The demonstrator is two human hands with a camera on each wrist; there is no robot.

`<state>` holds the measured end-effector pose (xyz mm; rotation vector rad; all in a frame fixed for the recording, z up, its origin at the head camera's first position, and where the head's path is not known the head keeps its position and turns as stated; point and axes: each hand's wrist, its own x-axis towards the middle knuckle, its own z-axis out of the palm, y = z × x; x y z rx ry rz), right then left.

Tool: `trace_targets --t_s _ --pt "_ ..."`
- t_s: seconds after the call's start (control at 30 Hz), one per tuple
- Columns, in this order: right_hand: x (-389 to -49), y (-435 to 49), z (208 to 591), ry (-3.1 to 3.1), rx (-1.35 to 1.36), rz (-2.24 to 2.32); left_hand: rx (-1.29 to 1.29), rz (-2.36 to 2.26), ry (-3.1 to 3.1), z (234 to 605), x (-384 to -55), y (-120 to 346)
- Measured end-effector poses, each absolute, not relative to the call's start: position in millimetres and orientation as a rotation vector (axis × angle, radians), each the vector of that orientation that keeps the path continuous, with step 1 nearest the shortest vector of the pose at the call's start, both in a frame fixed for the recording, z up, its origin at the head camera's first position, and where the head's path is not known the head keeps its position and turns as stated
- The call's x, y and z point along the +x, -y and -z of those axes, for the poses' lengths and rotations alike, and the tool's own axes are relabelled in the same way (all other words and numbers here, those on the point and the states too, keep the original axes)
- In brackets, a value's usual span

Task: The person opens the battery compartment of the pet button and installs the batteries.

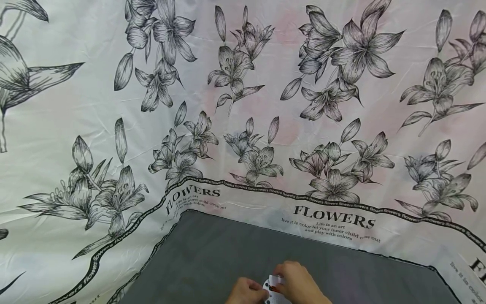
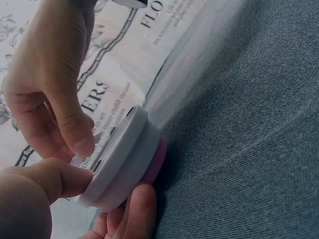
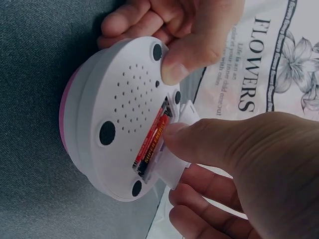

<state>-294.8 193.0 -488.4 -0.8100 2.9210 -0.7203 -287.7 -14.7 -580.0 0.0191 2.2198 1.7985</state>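
Note:
A round white plastic device with a pink edge stands tilted on its side, its underside facing my hands. Speaker holes and black round feet mark that underside. In its uncovered compartment lie red-and-black batteries, labelled "SUPER ENERGY". My left hand grips the device's rim, thumb on the underside and fingers behind. My right hand pinches a white battery cover beside the compartment, its thumb overlapping the batteries' end. In the left wrist view, the device hides the batteries.
A dark grey cloth surface lies under the device and hands. Behind and to the left hangs white sheeting printed with black lilies and "FLOWERS" lettering, meeting the grey surface along a dark edge.

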Motion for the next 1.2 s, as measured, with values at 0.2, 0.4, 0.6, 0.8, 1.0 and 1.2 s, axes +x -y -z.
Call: trace_targets --t_s 0.2,0.4,0.6,0.8,1.0,1.2 --pt "-294 -193 492 -2.931 -0.828 0.717 0.031 -1.786 -2.253 577 -285 14" --pt "-295 -193 494 -2.948 -0.858 0.705 0.039 -1.779 -2.253 574 -284 14" --pt "-298 -196 498 -2.935 -0.894 0.712 0.077 -1.819 -2.253 575 -283 14" --pt "-302 -200 500 -2.861 -0.848 0.805 0.082 -1.838 -2.259 575 -283 13" --pt "-302 -201 502 -2.861 -0.829 0.856 0.069 -1.834 -2.24 575 -284 13" --pt "-300 -201 502 -2.861 -0.81 0.87 0.09 -1.866 -2.236 576 -282 13"
